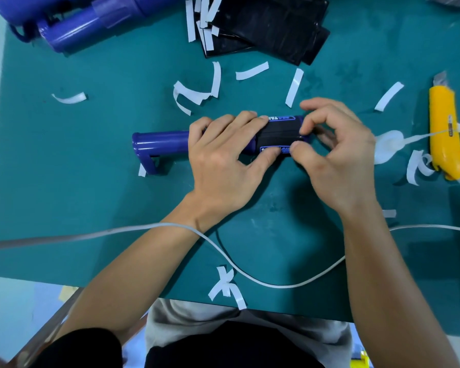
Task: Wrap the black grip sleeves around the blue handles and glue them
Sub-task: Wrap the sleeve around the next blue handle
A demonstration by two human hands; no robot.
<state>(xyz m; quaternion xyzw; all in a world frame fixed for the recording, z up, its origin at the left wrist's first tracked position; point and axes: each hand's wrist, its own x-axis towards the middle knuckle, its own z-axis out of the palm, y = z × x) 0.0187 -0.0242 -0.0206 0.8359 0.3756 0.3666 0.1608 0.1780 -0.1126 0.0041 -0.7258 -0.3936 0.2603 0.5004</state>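
A blue handle [160,143] lies lengthwise at the middle of the green mat, its bracket end to the left. A black grip sleeve [279,135] with blue lettering is wrapped round its right part. My left hand [223,160] grips the handle over the sleeve's left edge, fingers on top and thumb at the near side. My right hand [337,152] pinches the sleeve's right end between thumb and fingers. More blue handles [91,22] lie at the back left, and a stack of black sleeves [271,25] sits at the back centre.
White backing strips [251,71] are scattered over the green mat [91,181]. A yellow utility knife [445,134] lies at the right with its blade pointing away. A white cable [263,281] runs across the near part of the mat, under my forearms.
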